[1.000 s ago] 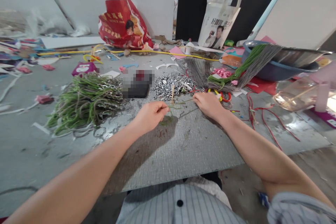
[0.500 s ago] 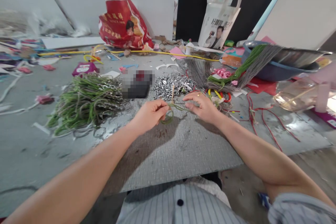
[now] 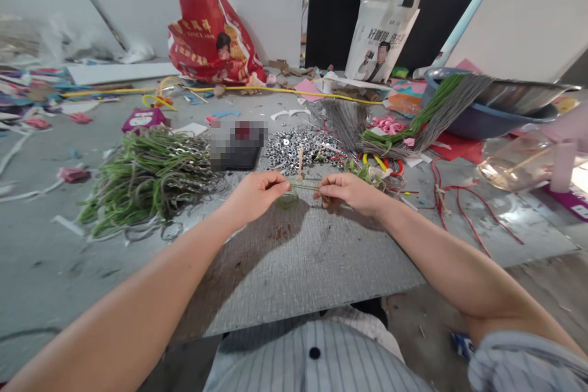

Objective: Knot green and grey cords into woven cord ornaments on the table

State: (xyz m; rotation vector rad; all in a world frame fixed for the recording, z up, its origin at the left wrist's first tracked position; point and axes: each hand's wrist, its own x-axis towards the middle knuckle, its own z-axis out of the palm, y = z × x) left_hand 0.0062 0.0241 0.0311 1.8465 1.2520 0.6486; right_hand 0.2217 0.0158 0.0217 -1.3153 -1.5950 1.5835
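Note:
Between my two hands a thin green cord (image 3: 303,186) is stretched, with a loop hanging below it. My left hand (image 3: 263,193) pinches the cord at its left end. Thumb and fingers of my right hand (image 3: 342,192) are closed on the cord's other end. Just behind the cord a small wooden stick (image 3: 301,164) stands upright. A heap of small metal nuts or rings (image 3: 287,146) lies beyond it. To the left is a big pile of green and grey cords (image 3: 147,180) with metal pieces on them.
A dark, partly blurred object (image 3: 241,150) lies left of the metal heap. Grey and green cord bundles (image 3: 436,110) drape over a blue basin (image 3: 478,122) at right. Red cords (image 3: 459,190) lie nearby. A red bag (image 3: 211,43) and a white tote bag (image 3: 381,37) stand behind.
My right hand has closed from loosely spread fingers into a pinch on the cord, which is now drawn straight. My left hand keeps its pinch and has shifted slightly left.

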